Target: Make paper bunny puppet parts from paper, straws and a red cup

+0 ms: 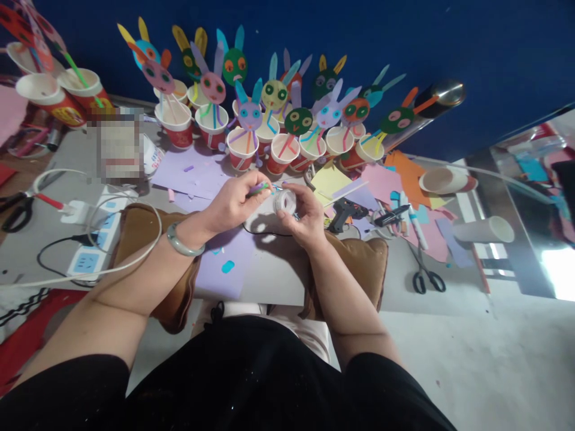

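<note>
Left hand [245,202]: thumb and index pinched on a thin green strip [258,189], mostly covered by the fingers. Strip's visible long axis runs nearly crosswise, inner end slightly raised, pointing at the right hand [305,212]. Right hand: thumb and fingers curled around a small clear round tub [284,203], gripped by its side wall; could be a tape roll, can't tell. Its round opening faces up toward the head camera, axis near vertical with some tilt. Tub sits just right of the left fingertips; contact between strip and tub not readable. Beyond both grips: rows of red-and-white paper cups [243,149] with upright paper rabbit figures [250,115], ears up. Near side of the left grip: purple paper sheet [224,278] on the gray table [278,269]. Right of the right grip: black glue gun [345,214], then farther out scissors [424,278], handles toward the wearer, blades away. Brown cushions [363,263] under both forearms. Well left of the left grip: white power strip [94,251].
</note>
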Demonstrator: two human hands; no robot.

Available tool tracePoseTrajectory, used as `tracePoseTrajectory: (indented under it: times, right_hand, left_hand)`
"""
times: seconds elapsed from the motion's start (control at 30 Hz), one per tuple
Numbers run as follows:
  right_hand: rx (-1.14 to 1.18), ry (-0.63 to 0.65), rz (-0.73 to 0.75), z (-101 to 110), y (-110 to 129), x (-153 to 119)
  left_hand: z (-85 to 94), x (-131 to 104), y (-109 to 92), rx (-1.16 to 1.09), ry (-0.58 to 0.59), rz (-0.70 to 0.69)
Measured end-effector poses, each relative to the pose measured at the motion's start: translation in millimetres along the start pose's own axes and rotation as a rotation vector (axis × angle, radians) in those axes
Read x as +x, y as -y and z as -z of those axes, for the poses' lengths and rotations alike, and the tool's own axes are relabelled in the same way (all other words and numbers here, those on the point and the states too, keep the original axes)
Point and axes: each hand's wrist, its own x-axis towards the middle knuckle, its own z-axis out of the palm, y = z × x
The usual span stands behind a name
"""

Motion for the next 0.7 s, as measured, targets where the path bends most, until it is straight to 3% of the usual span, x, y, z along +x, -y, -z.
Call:
tracePoseTrajectory:
  times: [0.13,0.27,0.47,0.7]
  right_hand:
    - [-0.017,0.011,0.045,0,0,0]
    - [-0.053,0.015,0.063,1,0,1]
    - [-0.119,0.006,0.107,1,0,1]
    - [-0.17,0.025,0.115,0,0,0]
  left_hand:
    - [2.4,-2,6,0.07,0.048,-0.036]
    - [0.3,-7,14,0.296,0.049,-0.184]
    - [-1.3,-10,13,0.583,0.053,-0.258]
    - [-3.9,-12,14,0.596,0.057,-0.243]
